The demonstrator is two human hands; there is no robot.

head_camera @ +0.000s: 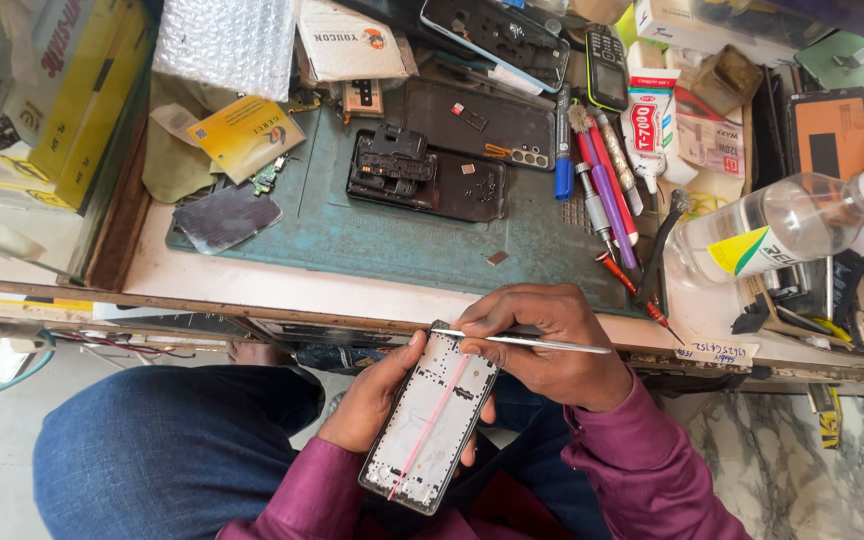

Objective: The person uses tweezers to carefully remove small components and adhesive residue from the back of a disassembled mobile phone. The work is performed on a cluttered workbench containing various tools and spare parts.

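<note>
My left hand [372, 400] grips a white phone frame [430, 420] from its left side, holding it tilted over my lap below the bench edge. A thin pink strip runs lengthwise down the frame. My right hand [552, 345] pinches metal tweezers [532, 342] that lie across the frame's top end, tips pointing left at its upper edge. Both sleeves are magenta.
A green work mat [372, 235] on the bench carries an opened dark phone [422, 175] and a back cover [224, 218]. Pens and screwdrivers [607, 185] lie at the mat's right. A clear plastic bottle [782, 225], glue tube [649, 120] and further phones crowd the right side.
</note>
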